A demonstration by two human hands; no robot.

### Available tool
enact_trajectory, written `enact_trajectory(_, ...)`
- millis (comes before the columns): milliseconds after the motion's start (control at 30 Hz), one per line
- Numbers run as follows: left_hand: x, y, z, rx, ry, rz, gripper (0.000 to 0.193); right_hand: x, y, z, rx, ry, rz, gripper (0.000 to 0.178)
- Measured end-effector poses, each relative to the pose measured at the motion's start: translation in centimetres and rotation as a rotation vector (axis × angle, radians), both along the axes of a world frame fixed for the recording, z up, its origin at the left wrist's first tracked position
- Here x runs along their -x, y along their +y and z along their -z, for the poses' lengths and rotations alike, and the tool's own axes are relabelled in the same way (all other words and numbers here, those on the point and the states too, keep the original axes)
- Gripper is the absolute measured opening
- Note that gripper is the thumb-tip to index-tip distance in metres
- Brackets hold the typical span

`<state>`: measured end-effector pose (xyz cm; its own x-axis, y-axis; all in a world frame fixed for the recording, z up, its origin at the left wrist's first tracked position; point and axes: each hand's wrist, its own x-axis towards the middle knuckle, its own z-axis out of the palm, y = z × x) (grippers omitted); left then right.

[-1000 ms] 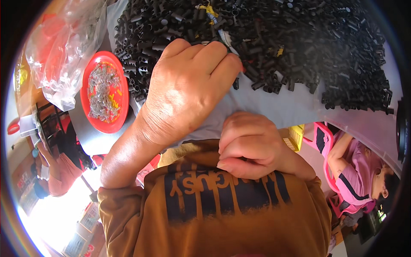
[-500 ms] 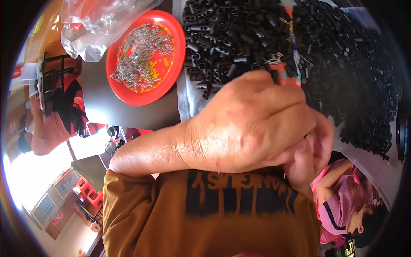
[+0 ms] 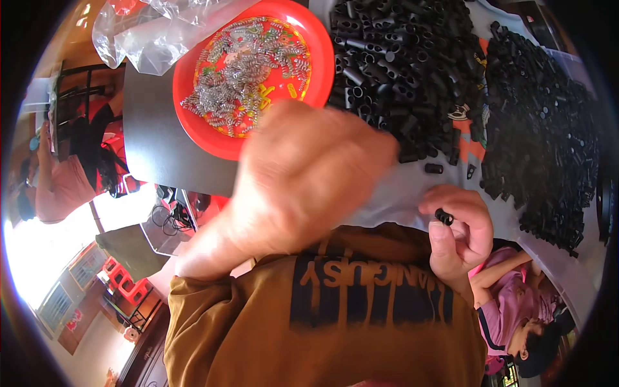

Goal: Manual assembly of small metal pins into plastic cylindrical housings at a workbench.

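My left hand (image 3: 313, 171) is blurred by motion and seen from its back, just in front of the near rim of a red plate (image 3: 205, 132). Its fingers point away and are hidden, so whether they hold anything does not show. On the plate lies a heap of small metal coil springs (image 3: 242, 69). To the right, my right hand (image 3: 465, 235) pinches a short black tube (image 3: 443, 217) between thumb and fingers, its round open end showing. A loose black tube (image 3: 434, 168) lies on the pale cloth (image 3: 393, 203) beyond that hand.
A large heap of black tubes (image 3: 400, 71) covers the cloth behind my hands. Farther right spreads a pile of smaller black pieces (image 3: 541, 122). A clear plastic bag (image 3: 155, 35) overlaps the plate's far left. Co-workers sit at right (image 3: 509, 303) and left (image 3: 61, 180).
My left hand has moved left, away from my right hand and toward the plate of springs. The black tube in my right hand has come into sight. The view has shifted slightly.
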<state>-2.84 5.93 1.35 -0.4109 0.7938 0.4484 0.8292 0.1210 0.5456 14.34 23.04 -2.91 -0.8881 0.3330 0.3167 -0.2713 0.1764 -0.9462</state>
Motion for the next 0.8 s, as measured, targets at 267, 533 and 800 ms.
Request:
enact_trajectory(267,3.8,-3.0,1.9,0.352,0.362,-0.320,0.032,0.6,0.0,0.3,-0.075,0.006,-0.036,0.024)
enact_trajectory(533,4.7,-4.0,1.9,0.219,0.384,-0.341,0.024,0.7,0.0,0.3,-0.089,0.024,-0.036,0.024)
enact_trajectory(800,5.2,-2.5,1.9,0.249,0.403,-0.307,0.018,0.5,0.0,0.4,-0.099,0.004,-0.038,0.026)
